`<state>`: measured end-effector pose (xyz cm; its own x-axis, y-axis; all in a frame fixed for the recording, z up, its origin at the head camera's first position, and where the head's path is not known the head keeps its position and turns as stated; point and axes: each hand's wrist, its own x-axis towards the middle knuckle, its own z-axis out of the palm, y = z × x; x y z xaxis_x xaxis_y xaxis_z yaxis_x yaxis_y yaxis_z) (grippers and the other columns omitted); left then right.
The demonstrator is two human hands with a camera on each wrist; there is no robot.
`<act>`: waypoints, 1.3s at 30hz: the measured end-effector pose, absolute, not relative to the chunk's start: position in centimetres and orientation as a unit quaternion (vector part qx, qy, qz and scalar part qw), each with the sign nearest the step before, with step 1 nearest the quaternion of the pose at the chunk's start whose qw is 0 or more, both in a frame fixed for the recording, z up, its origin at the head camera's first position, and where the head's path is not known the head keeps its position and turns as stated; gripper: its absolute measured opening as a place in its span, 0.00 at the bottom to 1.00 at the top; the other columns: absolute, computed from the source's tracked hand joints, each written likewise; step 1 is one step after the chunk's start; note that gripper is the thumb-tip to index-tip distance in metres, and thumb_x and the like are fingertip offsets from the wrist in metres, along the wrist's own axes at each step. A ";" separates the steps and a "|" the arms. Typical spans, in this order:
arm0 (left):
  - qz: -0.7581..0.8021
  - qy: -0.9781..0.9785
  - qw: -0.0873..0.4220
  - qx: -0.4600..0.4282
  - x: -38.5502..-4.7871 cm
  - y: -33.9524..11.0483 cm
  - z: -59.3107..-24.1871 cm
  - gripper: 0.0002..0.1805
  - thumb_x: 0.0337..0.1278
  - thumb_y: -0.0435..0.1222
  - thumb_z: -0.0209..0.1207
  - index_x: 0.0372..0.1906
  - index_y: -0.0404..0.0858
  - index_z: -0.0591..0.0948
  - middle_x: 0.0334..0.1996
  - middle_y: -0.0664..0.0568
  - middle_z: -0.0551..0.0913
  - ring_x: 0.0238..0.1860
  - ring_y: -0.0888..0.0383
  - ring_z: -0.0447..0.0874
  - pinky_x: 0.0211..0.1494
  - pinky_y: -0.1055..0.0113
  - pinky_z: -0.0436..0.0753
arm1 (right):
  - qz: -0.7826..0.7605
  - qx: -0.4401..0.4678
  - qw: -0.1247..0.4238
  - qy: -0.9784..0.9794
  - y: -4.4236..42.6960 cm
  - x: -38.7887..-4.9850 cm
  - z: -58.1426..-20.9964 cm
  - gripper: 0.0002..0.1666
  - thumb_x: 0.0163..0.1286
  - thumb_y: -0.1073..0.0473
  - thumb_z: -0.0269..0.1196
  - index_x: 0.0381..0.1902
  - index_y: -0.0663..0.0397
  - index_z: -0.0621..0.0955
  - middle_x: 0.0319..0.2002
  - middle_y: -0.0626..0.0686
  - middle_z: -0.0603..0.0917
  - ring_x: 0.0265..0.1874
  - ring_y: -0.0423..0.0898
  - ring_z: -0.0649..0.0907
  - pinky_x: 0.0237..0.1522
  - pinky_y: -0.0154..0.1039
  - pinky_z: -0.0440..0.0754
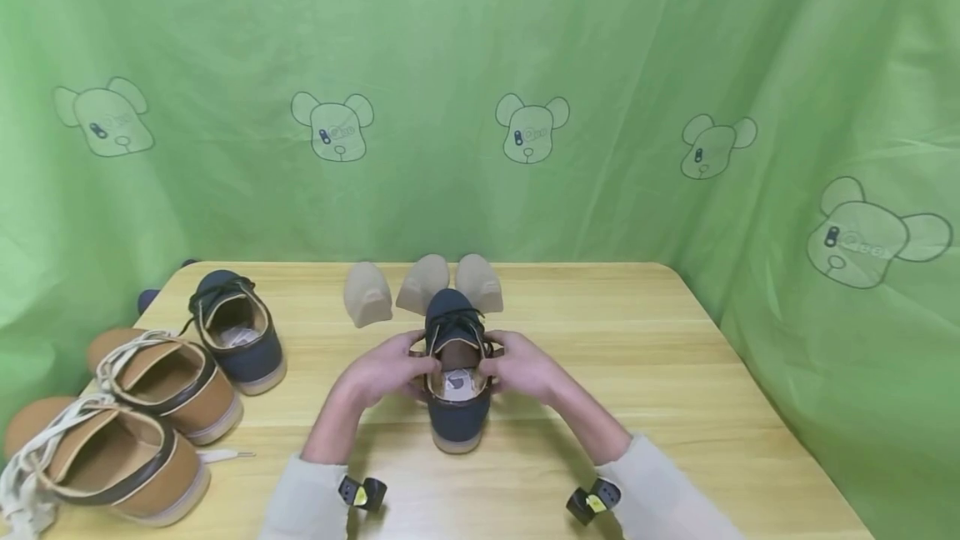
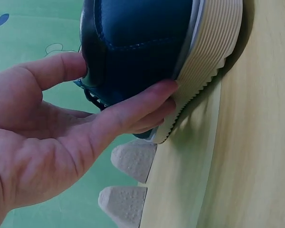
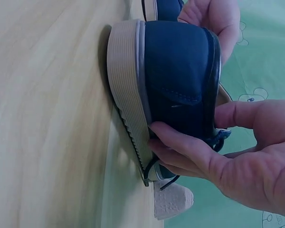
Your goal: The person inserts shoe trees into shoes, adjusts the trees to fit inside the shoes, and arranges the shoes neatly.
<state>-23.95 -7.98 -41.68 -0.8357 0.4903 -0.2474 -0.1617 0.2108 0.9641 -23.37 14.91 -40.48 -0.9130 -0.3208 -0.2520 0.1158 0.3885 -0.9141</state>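
A navy lace-up shoe (image 1: 459, 423) stands in the middle of the wooden table, toe pointing away, its pale ridged sole (image 3: 122, 66) on the tabletop. My left hand (image 1: 386, 369) grips its left side, thumb over the collar and fingers along the outer wall. On the opposite side my right hand (image 1: 525, 367) holds it the same way, fingertips low by the sole. A whitish label (image 1: 457, 386) shows on the insole. Just beyond the toe are three grey moulded shoe inserts: one to the left (image 1: 367, 294) and two close together (image 1: 424, 283) (image 1: 478, 282).
At the left lie another navy shoe (image 1: 255, 361) and two tan shoes (image 1: 213, 415) (image 1: 176, 482) with white laces, one lace end (image 1: 225, 456) trailing on the table. A green curtain (image 1: 435, 207) hangs behind the table (image 1: 622, 332) and along its sides.
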 end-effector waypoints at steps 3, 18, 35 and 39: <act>0.619 0.735 0.257 0.105 -23.9 -8.0 -41.5 0.41 0.63 0.30 0.57 0.78 0.28 0.54 0.55 0.28 0.81 0.48 0.39 0.88 0.49 0.53 0.89 | -0.548 -0.066 0.193 0.811 14.9 -23.3 -40.5 0.40 0.62 0.71 0.58 0.72 0.74 0.64 0.50 0.72 0.83 0.47 0.61 0.86 0.44 0.48 0.89; 0.630 0.732 0.235 0.110 -24.1 -8.0 -41.8 0.38 0.56 0.27 0.58 0.73 0.22 0.63 0.52 0.26 0.83 0.48 0.36 0.88 0.46 0.53 0.89 | -0.522 -0.065 0.144 0.838 14.6 -23.3 -40.8 0.34 0.58 0.72 0.59 0.65 0.73 0.73 0.43 0.68 0.85 0.34 0.53 0.87 0.37 0.48 0.90; 0.654 0.716 0.222 0.106 -23.7 -7.8 -40.9 0.42 0.54 0.25 0.55 0.76 0.22 0.55 0.51 0.24 0.83 0.48 0.36 0.88 0.46 0.52 0.89 | -0.477 -0.072 0.126 0.867 14.4 -23.4 -39.3 0.34 0.53 0.73 0.60 0.62 0.72 0.76 0.34 0.59 0.83 0.29 0.47 0.79 0.33 0.42 0.83; 0.654 0.715 0.219 0.115 -23.7 -7.2 -40.0 0.44 0.54 0.25 0.54 0.77 0.22 0.52 0.53 0.24 0.82 0.50 0.36 0.87 0.47 0.52 0.89 | -0.471 -0.075 0.130 0.869 15.1 -23.6 -38.2 0.38 0.52 0.72 0.59 0.65 0.74 0.73 0.33 0.58 0.83 0.28 0.46 0.79 0.31 0.40 0.81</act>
